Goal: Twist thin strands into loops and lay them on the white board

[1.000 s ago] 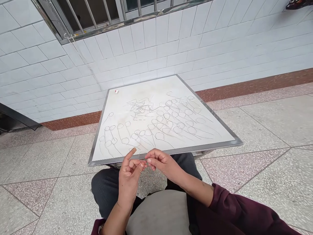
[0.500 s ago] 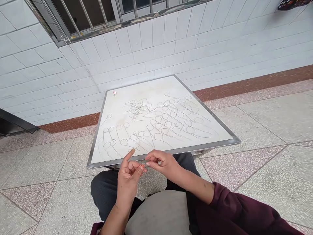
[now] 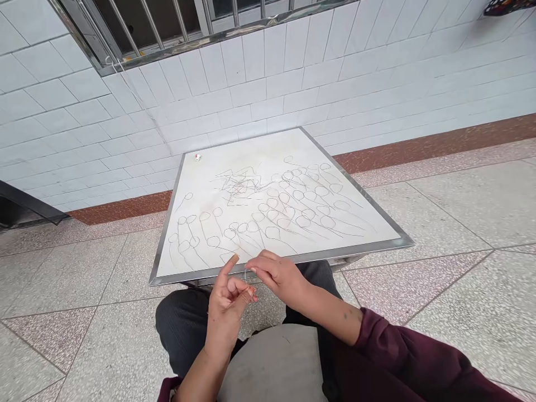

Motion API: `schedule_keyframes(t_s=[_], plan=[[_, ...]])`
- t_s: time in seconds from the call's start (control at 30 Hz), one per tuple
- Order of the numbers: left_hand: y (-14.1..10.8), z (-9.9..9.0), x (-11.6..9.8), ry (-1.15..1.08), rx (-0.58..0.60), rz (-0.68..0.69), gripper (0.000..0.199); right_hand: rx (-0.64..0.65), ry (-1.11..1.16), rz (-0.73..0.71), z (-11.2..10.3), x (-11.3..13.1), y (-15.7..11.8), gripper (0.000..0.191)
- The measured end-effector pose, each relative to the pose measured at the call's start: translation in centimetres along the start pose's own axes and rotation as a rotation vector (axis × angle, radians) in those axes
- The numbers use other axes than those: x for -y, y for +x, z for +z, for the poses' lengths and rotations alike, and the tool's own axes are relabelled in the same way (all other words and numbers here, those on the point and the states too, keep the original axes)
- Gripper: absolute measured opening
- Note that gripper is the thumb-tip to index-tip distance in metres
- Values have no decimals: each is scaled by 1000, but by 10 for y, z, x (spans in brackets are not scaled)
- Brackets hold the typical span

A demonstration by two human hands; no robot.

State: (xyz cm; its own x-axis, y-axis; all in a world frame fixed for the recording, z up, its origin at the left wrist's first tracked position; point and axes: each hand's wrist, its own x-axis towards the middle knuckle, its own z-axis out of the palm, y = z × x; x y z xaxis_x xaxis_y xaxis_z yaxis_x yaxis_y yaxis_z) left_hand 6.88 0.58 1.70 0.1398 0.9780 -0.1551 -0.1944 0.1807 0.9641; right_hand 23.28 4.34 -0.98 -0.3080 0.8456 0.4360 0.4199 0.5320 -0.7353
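At the near edge, your left hand (image 3: pixel 224 312) has its thumb and forefinger pressed together; whether they grip anything cannot be told. Another finger of this hand, with a tan tip, points up and away. Your right hand (image 3: pixel 287 279) is nearly closed, thumb and fingertips pinching the upper end of one thin strand (image 3: pixel 245 275). The strand is between your hands, just in front of the table's metal edge (image 3: pixel 355 249).

Change: your right fingertips have just moved up and away from the left ones. This brings a short length of the strand into view; its lower end cannot be made out.

Beyond your hands, one white tabletop (image 3: pixel 268 146) carries looped wires (image 3: pixel 273 226), round at one end with a loose tail. Count: more than thirty; overlaps prevent an exact figure. The greatest number lie at the right; a smaller group lies near left. Past the middle is one tangle of thin wires (image 3: pixel 240 183), its pieces too crossed to count. One small white-and-red item (image 3: pixel 198 157) sits at the far left corner. Farther off stand one tiled wall (image 3: pixel 251 100) and one barred window (image 3: pixel 272 22).
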Motion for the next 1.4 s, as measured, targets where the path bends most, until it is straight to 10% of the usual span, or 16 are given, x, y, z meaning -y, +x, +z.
schedule_keyframes(t_s=[1.4], plan=[[0, 3, 15, 32, -35, 40, 67, -42, -13, -155, 2, -3, 5, 26]])
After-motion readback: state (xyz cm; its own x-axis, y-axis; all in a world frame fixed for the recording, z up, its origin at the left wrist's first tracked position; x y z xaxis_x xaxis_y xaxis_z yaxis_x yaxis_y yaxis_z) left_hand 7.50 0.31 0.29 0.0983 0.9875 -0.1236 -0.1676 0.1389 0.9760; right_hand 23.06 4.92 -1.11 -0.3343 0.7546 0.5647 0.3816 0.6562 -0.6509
